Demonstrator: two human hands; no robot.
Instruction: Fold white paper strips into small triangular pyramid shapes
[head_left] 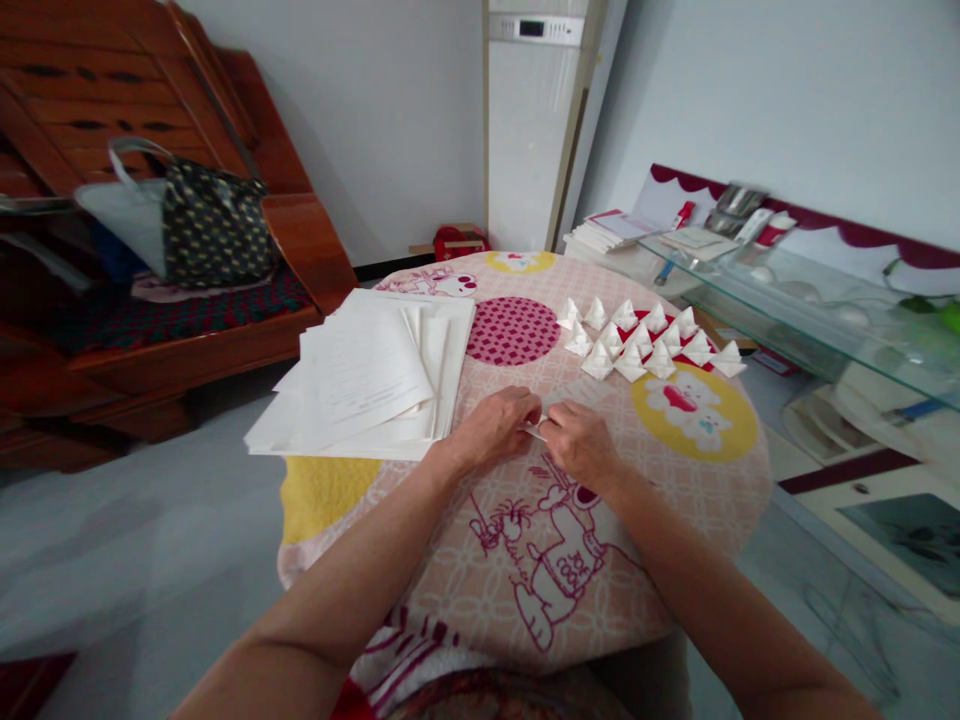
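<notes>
Close together over the middle of the round table, my left hand [501, 424] and my right hand [579, 440] both pinch a small piece of white paper [534, 432]. Most of that paper is hidden by my fingers, so its folded shape cannot be made out. Beyond my right hand stand several small folded paper boats [631, 352], grouped in rows. To the left of my left hand lies a loose stack of white paper sheets [360, 375], the top one bearing faint print.
A patterned pink cloth [480, 580] covers the table. At right stands a glass shelf [810, 300] holding cups and papers. A wooden bench [292, 235] with a dotted bag [214, 225] is at left. A tall white air conditioner [531, 130] stands behind.
</notes>
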